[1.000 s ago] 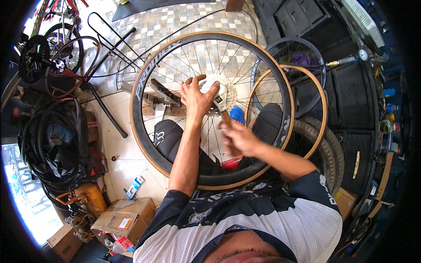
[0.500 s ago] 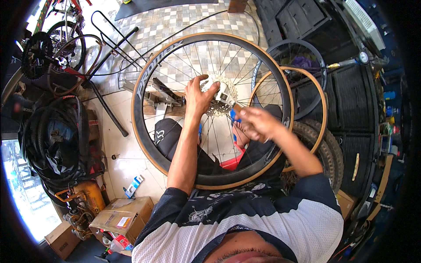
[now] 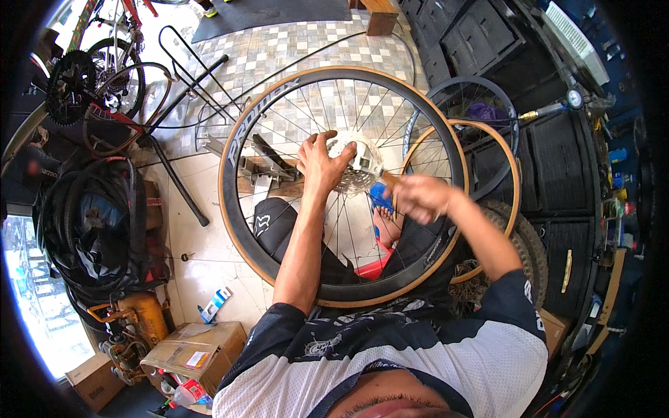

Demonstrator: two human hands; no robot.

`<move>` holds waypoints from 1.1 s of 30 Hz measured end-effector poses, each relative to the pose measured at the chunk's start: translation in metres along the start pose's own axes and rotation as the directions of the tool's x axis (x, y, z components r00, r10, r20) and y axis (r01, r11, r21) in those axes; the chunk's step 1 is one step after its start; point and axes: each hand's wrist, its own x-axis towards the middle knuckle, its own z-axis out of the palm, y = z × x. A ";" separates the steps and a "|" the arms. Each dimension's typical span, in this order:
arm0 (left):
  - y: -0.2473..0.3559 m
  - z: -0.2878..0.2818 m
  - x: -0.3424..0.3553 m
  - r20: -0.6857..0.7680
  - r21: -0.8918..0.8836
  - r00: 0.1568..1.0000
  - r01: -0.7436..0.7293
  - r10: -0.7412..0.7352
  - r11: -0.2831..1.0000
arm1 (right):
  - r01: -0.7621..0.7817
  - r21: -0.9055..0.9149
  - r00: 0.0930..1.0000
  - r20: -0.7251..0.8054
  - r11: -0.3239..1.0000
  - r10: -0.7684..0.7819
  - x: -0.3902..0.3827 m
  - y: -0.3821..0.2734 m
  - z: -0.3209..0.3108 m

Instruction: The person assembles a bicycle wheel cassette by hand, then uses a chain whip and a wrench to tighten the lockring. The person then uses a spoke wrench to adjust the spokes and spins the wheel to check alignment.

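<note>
A bicycle wheel (image 3: 234,209) with a black rim and tan-edged tyre lies across my lap, its cassette (image 3: 357,182) facing up. The silver head of an adjustable wrench (image 3: 364,160) sits over the middle of the cassette. My left hand (image 3: 323,161) curls over the hub, its thumb pressed on the wrench head and its fingers bent at the far side. My right hand (image 3: 424,198), smeared by motion, is wrapped round the wrench's brown handle (image 3: 390,182). What lies beneath the wrench jaws is hidden.
Two more wheels, one with a grey rim (image 3: 512,104) and one tan-edged (image 3: 516,174), stand at the right before black drawers (image 3: 557,174). Black tyres and tubes (image 3: 90,216) hang at the left. A cardboard box (image 3: 198,352) sits at lower left. A metal stand (image 3: 268,167) shows under the wheel.
The whole view has shifted, so the wheel and floor appear slightly lower and further right. Both hands keep their hold on the wrench, and the right hand is blurred in both frames.
</note>
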 end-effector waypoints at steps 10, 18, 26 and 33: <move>-0.007 -0.002 0.004 0.042 -0.090 0.999 0.003 0.001 0.996 | 0.117 0.037 0.966 -0.238 0.992 -0.105 -0.006 0.003 0.029; -0.003 0.002 -0.004 0.037 -0.095 0.999 -0.033 0.037 0.995 | 0.530 0.574 0.847 -0.388 0.624 -0.362 0.071 0.060 0.198; -0.007 0.005 0.000 -0.025 -0.051 1.000 -0.016 0.014 0.999 | -0.001 -0.223 0.986 -0.163 0.975 -0.036 -0.014 -0.025 -0.020; -0.007 0.001 0.003 0.014 -0.086 1.000 0.021 -0.019 0.996 | 0.075 -0.264 0.989 -0.100 0.962 -0.105 -0.003 -0.023 -0.025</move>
